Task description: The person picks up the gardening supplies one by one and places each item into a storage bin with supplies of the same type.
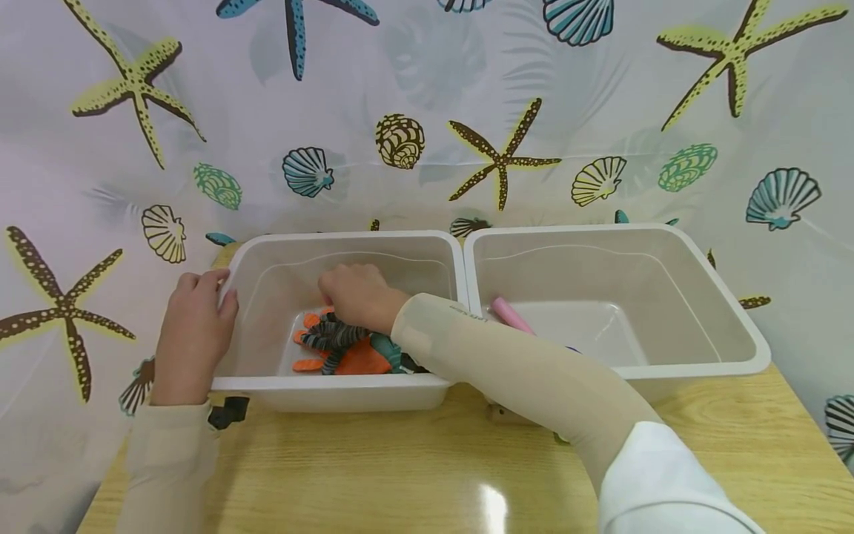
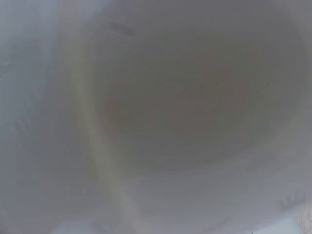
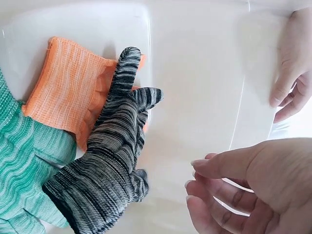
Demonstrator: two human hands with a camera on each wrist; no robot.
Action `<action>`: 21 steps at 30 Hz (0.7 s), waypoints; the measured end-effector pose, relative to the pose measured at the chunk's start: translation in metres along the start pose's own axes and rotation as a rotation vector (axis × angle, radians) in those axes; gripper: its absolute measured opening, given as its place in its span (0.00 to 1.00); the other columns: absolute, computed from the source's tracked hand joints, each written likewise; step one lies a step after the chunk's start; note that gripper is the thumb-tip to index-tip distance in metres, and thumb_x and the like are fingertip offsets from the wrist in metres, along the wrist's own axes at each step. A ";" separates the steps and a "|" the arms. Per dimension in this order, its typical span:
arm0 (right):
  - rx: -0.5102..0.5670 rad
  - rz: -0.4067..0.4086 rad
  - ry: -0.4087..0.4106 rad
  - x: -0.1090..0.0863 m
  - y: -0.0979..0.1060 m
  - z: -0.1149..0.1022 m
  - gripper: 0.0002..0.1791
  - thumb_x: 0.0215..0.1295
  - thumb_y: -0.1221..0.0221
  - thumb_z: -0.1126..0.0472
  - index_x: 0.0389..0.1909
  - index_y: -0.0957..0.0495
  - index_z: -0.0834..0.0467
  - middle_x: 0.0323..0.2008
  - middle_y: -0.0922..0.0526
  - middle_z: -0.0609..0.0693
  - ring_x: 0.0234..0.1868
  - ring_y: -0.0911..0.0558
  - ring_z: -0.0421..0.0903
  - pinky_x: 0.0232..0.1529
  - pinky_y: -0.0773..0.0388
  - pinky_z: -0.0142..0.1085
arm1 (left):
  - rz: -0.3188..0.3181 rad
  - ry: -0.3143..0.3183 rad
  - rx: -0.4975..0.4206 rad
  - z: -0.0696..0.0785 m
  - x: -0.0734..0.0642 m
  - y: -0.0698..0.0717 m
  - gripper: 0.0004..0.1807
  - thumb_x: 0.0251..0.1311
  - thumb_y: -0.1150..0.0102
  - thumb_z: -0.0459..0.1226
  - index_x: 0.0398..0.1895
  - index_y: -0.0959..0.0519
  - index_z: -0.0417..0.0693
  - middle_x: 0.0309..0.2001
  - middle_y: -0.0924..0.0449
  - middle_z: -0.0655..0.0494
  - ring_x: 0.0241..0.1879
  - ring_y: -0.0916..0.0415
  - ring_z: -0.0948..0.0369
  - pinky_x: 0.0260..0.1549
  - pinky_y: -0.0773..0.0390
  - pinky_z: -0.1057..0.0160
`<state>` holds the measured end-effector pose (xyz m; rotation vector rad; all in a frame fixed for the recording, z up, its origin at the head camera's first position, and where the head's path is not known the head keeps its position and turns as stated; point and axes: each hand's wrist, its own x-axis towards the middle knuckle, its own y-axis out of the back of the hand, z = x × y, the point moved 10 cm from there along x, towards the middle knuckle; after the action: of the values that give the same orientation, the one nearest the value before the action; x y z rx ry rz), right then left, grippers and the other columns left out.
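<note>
At the left bin (image 1: 347, 403), my left hand (image 1: 193, 334) grips the outer side rim with thumb and fingers. My right hand (image 1: 360, 297) hangs inside that bin, fingers loosely bent and holding nothing. In the right wrist view the right hand (image 3: 243, 190) is beside a black-and-grey striped knit glove (image 3: 109, 170), with a gap between them. This glove lies partly over an orange knit glove (image 3: 73, 92). Green knit gloves (image 3: 34, 161) lie at the left of that view. The left wrist view is a grey blur.
A second bin (image 1: 707, 368) stands right against the first, holding a pink cylinder (image 1: 512, 315); my right forearm crosses its near left corner. Both bins sit on a wooden table (image 1: 347, 475). Behind hangs a curtain (image 1: 427, 74) printed with shells and starfish.
</note>
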<state>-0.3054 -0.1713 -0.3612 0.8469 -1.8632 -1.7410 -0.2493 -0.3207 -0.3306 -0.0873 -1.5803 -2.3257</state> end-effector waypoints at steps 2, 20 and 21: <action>0.001 -0.002 0.001 0.000 0.000 0.000 0.05 0.56 0.45 0.63 0.30 0.25 0.49 0.29 0.28 0.43 0.30 0.28 0.41 0.26 0.29 0.37 | 0.002 0.000 -0.002 0.000 0.000 0.000 0.24 0.63 0.56 0.41 0.59 0.37 0.37 0.47 0.38 0.35 0.42 0.39 0.43 0.44 0.35 0.41; 0.047 0.038 0.009 -0.004 0.010 -0.003 0.07 0.56 0.48 0.64 0.31 0.25 0.48 0.29 0.27 0.41 0.30 0.28 0.40 0.24 0.30 0.35 | 0.000 0.000 -0.003 0.002 0.001 0.002 0.24 0.63 0.55 0.40 0.59 0.37 0.37 0.48 0.38 0.34 0.43 0.39 0.42 0.44 0.36 0.39; 0.051 0.046 0.011 -0.004 0.012 -0.004 0.06 0.56 0.48 0.63 0.31 0.25 0.48 0.29 0.27 0.41 0.29 0.28 0.40 0.24 0.30 0.35 | -0.003 0.003 -0.007 0.002 0.001 0.002 0.24 0.63 0.55 0.40 0.59 0.37 0.37 0.48 0.38 0.34 0.44 0.39 0.41 0.44 0.36 0.39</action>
<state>-0.3011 -0.1711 -0.3486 0.8243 -1.9120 -1.6640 -0.2498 -0.3198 -0.3284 -0.0835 -1.5717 -2.3328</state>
